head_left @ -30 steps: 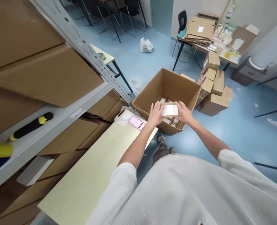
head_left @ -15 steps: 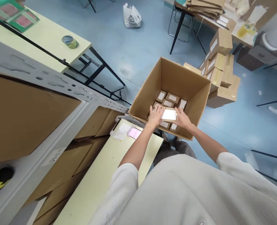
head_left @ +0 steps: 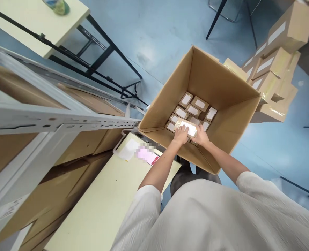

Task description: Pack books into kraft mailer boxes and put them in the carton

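Both hands grip a small cardboard box [head_left: 179, 123] with a white label on top. My left hand [head_left: 181, 135] closes on its near left side, fingers lying over the label. At the right end, my right hand [head_left: 201, 136] holds it with bent fingers. The small box is inside a large open carton [head_left: 222, 76], above several other small labelled boxes [head_left: 192, 110] that cover part of the carton's floor. My hands and the held box hide some of those beneath.
A pale yellow table [head_left: 99, 195] carries a phone [head_left: 149, 157] and a white sheet [head_left: 129, 149]. Left of it stands a metal shelf [head_left: 70, 120] with cardboard boxes. Stacked labelled cartons [head_left: 272, 73] rise beyond the large carton. Another table [head_left: 39, 24] bears a tape roll [head_left: 58, 6].
My view has moved closer to the carton. Both hands have lowered deeper into it with the small box, which has turned slightly.
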`<state>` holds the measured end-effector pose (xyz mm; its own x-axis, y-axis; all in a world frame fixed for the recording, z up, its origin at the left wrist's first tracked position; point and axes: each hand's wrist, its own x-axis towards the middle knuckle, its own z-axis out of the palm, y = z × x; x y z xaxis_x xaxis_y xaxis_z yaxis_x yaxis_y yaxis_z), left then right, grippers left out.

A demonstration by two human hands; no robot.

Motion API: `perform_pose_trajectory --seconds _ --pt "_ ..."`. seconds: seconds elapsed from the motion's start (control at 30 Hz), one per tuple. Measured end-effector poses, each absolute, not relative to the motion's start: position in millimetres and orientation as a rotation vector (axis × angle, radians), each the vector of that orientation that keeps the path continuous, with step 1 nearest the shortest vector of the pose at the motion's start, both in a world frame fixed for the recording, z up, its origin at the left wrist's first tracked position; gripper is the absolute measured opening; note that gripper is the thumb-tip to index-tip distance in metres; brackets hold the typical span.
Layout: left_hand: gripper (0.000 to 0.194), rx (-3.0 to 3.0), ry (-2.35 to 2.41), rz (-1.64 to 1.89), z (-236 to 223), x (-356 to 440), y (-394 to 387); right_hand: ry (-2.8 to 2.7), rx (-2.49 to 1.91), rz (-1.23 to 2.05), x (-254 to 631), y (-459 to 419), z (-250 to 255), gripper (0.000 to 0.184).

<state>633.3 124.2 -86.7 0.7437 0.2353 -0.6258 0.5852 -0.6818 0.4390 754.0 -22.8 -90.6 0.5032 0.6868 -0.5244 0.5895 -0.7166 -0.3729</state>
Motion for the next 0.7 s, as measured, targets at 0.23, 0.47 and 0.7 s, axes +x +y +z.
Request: perform_pose_trajectory --seconds 0.23,0.47,0.7 --pt "0.079 2.156 0.656 -0.869 -154.8 665.4 142.8 -1.045 -2.629 1.167 765.5 -5.1 -168.9 0.098" --pt "0.073 1.995 0.811 -1.039 -265.8 675.3 177.0 -0.990 -2.552 1.289 747.8 20.9 -283.0 0.086" --pt "0.061 1.995 0.858 -1.077 -342.3 659.6 189.7 -0.925 -2.478 1.262 730.3 31.9 -369.7 0.078"
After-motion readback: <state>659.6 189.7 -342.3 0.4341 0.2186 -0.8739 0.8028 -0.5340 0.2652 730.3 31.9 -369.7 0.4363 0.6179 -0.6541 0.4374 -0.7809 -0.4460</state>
